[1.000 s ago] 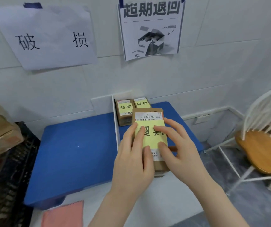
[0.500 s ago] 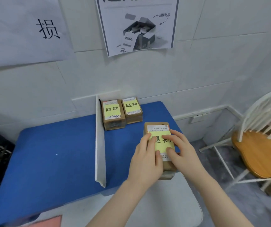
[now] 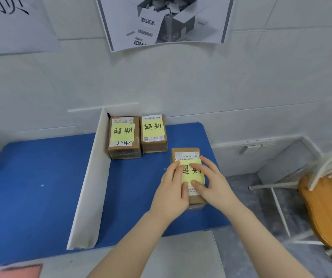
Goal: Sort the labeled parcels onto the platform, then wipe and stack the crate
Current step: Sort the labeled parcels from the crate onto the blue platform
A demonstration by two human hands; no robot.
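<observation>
Both hands lie flat on a parcel [image 3: 186,154]: the left hand [image 3: 171,195] and right hand [image 3: 214,187] have fingers and thumbs spread fairly straight over its yellow note [image 3: 193,175], pressing rather than clasping. That parcel sits at the right part of the blue platform [image 3: 40,187], near its right edge, to the right of the white divider [image 3: 93,187]. Two more noted parcels [image 3: 124,137] stand side by side at the back, the left one against the divider. A printed sheet [image 3: 161,21] hangs on the wall above. A chair [image 3: 329,207] stands at the right. A pink cloth [image 3: 12,271] shows at the bottom left.
</observation>
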